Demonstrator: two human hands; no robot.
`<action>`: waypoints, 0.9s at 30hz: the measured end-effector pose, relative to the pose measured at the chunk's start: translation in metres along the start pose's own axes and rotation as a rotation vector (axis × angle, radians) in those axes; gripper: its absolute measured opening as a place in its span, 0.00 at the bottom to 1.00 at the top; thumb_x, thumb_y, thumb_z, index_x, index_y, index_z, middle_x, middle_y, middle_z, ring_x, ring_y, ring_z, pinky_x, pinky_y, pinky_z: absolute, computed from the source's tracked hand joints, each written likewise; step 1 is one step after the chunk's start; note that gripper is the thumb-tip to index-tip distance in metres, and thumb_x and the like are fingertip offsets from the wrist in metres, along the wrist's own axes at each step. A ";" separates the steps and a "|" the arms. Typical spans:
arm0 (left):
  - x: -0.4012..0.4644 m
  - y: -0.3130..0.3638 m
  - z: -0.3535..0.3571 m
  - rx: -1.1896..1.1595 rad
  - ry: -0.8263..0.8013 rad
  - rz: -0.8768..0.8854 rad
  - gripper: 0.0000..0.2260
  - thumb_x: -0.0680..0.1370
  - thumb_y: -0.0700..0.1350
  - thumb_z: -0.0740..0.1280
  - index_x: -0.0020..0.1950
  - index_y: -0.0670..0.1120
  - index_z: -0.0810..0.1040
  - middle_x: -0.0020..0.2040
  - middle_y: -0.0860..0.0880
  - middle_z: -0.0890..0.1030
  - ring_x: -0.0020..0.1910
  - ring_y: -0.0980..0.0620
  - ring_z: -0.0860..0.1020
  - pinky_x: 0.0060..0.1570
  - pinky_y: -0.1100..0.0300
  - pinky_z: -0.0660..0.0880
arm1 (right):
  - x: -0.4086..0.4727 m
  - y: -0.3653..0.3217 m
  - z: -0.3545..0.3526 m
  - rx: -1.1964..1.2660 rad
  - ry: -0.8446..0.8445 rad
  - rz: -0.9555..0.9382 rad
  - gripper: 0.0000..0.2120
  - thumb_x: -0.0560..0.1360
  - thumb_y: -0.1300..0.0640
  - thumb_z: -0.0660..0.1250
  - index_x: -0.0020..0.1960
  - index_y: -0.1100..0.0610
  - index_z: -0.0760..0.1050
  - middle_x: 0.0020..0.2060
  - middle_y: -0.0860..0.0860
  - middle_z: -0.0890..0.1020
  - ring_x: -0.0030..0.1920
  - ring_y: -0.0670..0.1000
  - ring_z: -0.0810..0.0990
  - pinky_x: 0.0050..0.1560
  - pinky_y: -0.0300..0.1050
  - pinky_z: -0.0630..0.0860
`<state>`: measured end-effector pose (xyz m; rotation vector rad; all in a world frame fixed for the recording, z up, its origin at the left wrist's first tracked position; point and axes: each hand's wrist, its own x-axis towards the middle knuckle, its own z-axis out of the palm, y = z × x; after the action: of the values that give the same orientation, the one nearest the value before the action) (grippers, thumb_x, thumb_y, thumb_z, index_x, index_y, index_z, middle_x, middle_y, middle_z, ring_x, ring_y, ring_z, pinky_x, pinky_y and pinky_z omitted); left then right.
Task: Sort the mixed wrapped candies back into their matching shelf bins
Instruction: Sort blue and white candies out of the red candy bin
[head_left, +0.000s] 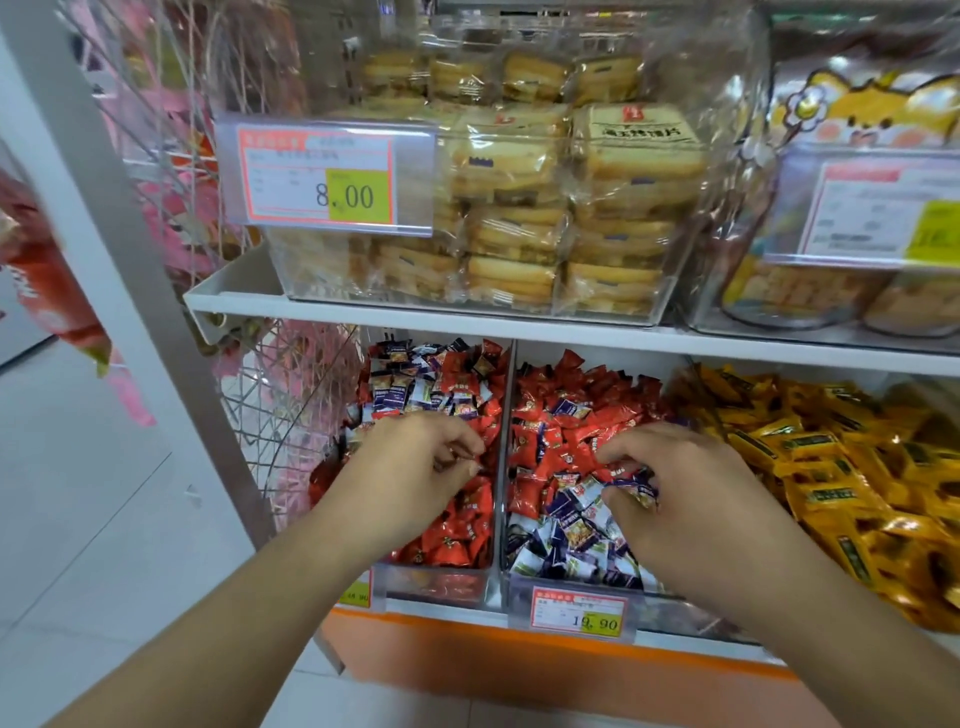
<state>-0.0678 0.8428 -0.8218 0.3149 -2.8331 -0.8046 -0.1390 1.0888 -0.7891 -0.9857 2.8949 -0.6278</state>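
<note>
Under my left hand (415, 457) sits the left bin (431, 579), mostly red candies (457, 535) up front w/ blue-and-white ones mixed in toward the back, past my knuckles. Fingers of that hand are curled together, tips pinched over the red pile; can't tell if a candy is actually caught btwn them. Just right of that hand runs the clear divider (503, 467), and across it my right hand (670, 483) hovers low over the middle bin (519, 577). Thumb and fingers there are clamped on a blue-and-white candy (636, 491), held just above the heap. Below my right wrist lie more blue-and-white candies (566, 540); beyond my fingertips the bin turns to red ones. Right of that hand is a bin of yellow packets (831, 467). A price tag (579, 613) reading 19.90 hangs on the bin front, beneath my right forearm. Above both hands, a shelf w/ a clear box of biscuits (519, 218).
</note>
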 end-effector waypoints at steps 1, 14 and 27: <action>0.003 -0.002 0.005 0.019 -0.011 0.019 0.08 0.79 0.49 0.73 0.56 0.59 0.84 0.45 0.63 0.78 0.44 0.67 0.76 0.41 0.78 0.68 | 0.000 0.000 0.001 -0.002 -0.001 -0.006 0.13 0.81 0.50 0.68 0.65 0.45 0.77 0.64 0.40 0.77 0.63 0.43 0.75 0.65 0.40 0.73; 0.019 -0.021 0.015 0.067 0.081 -0.084 0.07 0.81 0.45 0.70 0.43 0.54 0.82 0.41 0.55 0.83 0.38 0.52 0.83 0.39 0.50 0.82 | 0.005 -0.003 0.011 0.040 -0.024 0.005 0.08 0.81 0.51 0.67 0.59 0.44 0.79 0.57 0.40 0.78 0.56 0.40 0.76 0.57 0.34 0.73; -0.019 0.049 -0.006 -0.649 0.020 -0.058 0.03 0.78 0.47 0.74 0.46 0.50 0.85 0.40 0.50 0.86 0.40 0.54 0.85 0.46 0.56 0.83 | -0.004 -0.027 0.015 0.112 0.110 -0.112 0.11 0.77 0.44 0.70 0.59 0.39 0.76 0.48 0.35 0.81 0.51 0.38 0.79 0.50 0.40 0.79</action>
<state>-0.0554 0.8852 -0.7931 0.2965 -2.3730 -1.6409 -0.1175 1.0663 -0.7926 -1.1392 2.8739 -0.8665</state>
